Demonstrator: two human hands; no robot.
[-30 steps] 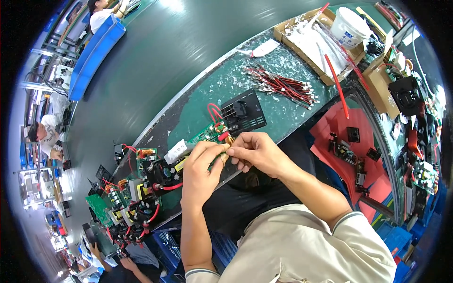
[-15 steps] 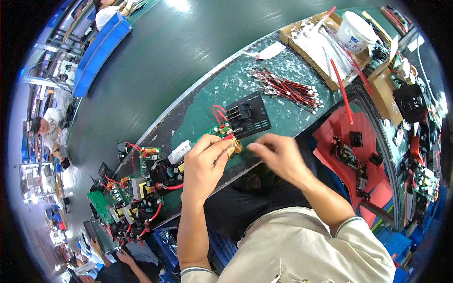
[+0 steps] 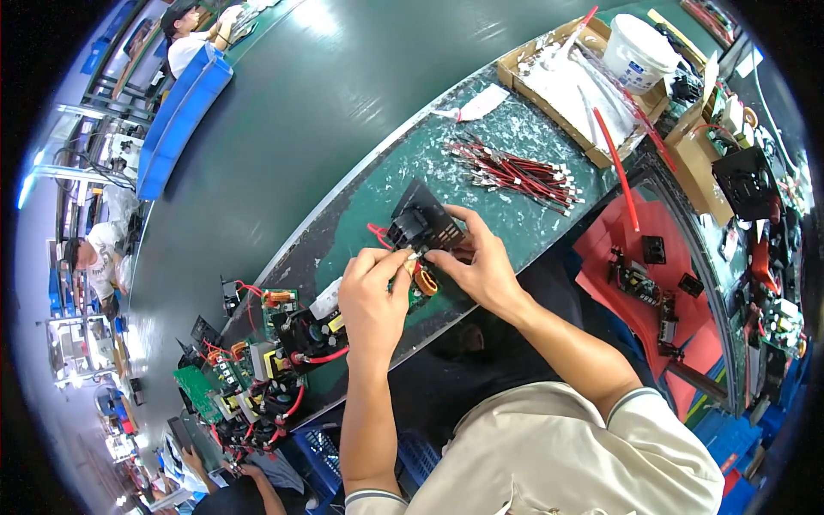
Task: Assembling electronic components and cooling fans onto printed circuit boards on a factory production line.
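My right hand (image 3: 485, 266) grips a black slotted plastic panel (image 3: 427, 219) by its right edge, holding it tilted up off the bench. The thumb of that hand reaches in to the panel's near corner. Close beside it, my left hand (image 3: 375, 287) pinches a small pale piece (image 3: 411, 257), possibly a wire connector, at the near side of the panel. Under the fingers lies a green circuit board with a copper-wound coil (image 3: 425, 281), mostly hidden by my hands. A red wire loop (image 3: 378, 232) sticks out to the panel's left.
Several circuit boards with red leads (image 3: 249, 378) crowd the bench at left. Red-and-black wires (image 3: 519, 176) lie beyond my right hand, near a cardboard tray (image 3: 592, 153) of white paste and a white bucket (image 3: 639, 56). A red-lined bin (image 3: 601, 245) sits at right. Co-workers are at left.
My right hand has moved left to the black panel and lifted it from lying flat to tilted. My left hand stays near the board, its pinch now against the panel.
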